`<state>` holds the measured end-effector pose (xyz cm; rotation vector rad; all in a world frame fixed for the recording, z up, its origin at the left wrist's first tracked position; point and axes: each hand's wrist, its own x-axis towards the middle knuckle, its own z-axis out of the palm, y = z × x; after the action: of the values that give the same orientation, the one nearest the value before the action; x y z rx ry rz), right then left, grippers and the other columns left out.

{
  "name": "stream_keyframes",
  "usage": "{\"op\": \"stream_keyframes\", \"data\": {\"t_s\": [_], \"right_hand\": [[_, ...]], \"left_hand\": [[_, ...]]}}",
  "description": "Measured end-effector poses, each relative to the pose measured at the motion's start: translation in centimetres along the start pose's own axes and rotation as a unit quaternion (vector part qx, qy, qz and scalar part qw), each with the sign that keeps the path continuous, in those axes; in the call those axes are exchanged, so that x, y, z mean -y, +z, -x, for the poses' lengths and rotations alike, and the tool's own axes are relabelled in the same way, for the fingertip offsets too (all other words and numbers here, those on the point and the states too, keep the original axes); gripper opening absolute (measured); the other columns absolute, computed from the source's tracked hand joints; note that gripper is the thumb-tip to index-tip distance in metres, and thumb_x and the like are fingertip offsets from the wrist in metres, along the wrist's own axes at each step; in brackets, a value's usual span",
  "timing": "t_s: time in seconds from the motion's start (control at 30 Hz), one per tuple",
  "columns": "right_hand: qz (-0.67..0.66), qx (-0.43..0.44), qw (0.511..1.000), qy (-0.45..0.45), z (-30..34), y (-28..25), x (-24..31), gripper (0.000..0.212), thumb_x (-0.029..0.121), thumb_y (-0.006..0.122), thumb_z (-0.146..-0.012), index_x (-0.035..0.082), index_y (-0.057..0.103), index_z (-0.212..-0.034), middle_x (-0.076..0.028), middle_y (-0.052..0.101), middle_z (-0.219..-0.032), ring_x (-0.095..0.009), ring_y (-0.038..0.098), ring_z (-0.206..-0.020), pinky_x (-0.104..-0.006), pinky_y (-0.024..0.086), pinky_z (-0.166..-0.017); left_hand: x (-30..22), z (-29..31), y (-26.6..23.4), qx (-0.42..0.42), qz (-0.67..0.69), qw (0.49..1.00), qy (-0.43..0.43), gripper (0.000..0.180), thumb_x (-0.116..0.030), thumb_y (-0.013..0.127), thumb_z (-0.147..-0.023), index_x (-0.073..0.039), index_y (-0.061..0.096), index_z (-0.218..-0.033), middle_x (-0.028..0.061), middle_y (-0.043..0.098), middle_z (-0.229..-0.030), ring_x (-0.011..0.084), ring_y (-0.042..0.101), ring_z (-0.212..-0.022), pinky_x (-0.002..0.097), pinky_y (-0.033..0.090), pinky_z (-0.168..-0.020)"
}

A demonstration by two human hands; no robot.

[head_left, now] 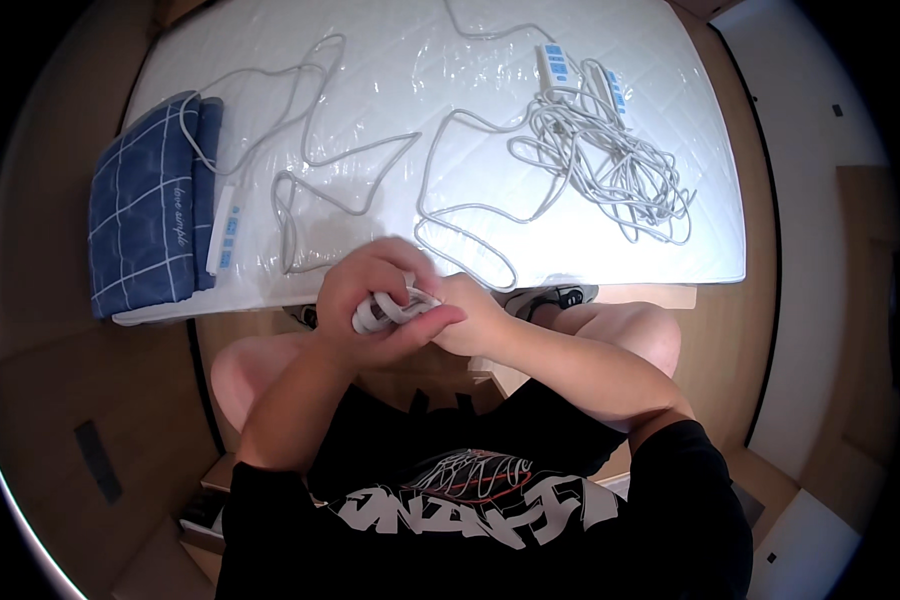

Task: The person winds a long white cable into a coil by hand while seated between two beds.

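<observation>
In front of my body, just off the mattress edge, my left hand (370,300) is wrapped around a small coil of white cable (395,308). Its fingers curl over the top and the thumb lies along the lower side. My right hand (472,318) meets it from the right, closed at the end of the coil, with its fingertips partly hidden. From near my hands, a white cable (290,235) runs in loose bends over the mattress to the left. A white power strip (224,235) with blue marks lies at that side, against a folded blue checked cloth (145,210).
A plastic-covered white mattress (370,90) spreads out ahead. On its right lie a tangled heap of white cable (610,170) and two more power strips, one upright-looking strip (553,68) beside another (610,88). My legs and shoes are below the near edge, over a wooden floor.
</observation>
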<state>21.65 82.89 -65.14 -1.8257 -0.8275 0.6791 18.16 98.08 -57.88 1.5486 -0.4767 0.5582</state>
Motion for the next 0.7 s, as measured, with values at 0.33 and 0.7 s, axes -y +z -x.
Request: {"op": "stream_keyframes", "data": {"t_s": [0.33,0.7], "right_hand": [[-0.013,0.037,0.996,-0.082,0.5,-0.4,2.4,0.029,0.014,0.069,-0.078,0.007,0.059,-0.105,-0.011,0.065,-0.090,-0.032,0.061,-0.083,-0.0386,0.049,-0.075],[-0.148,0.003,0.984,-0.103,0.6,0.0,3.5,0.024,0.011,0.063,-0.084,0.007,0.060,-0.108,-0.012,0.064,-0.094,-0.032,0.061,-0.092,-0.0377,0.048,-0.084]], "left_hand": [[-0.3,1.4,0.1,-0.095,0.307,0.923,-0.213,0.017,0.002,0.052,-0.093,0.001,0.040,-0.104,0.0252,0.065,-0.081,0.0184,0.059,-0.051,0.0311,0.051,-0.049],[-0.1,1.4,0.3,-0.065,0.119,0.987,-0.088,0.011,0.010,0.063,-0.081,0.002,0.057,-0.085,0.0120,0.066,-0.078,0.0126,0.062,-0.060,0.0263,0.050,-0.053]]}}
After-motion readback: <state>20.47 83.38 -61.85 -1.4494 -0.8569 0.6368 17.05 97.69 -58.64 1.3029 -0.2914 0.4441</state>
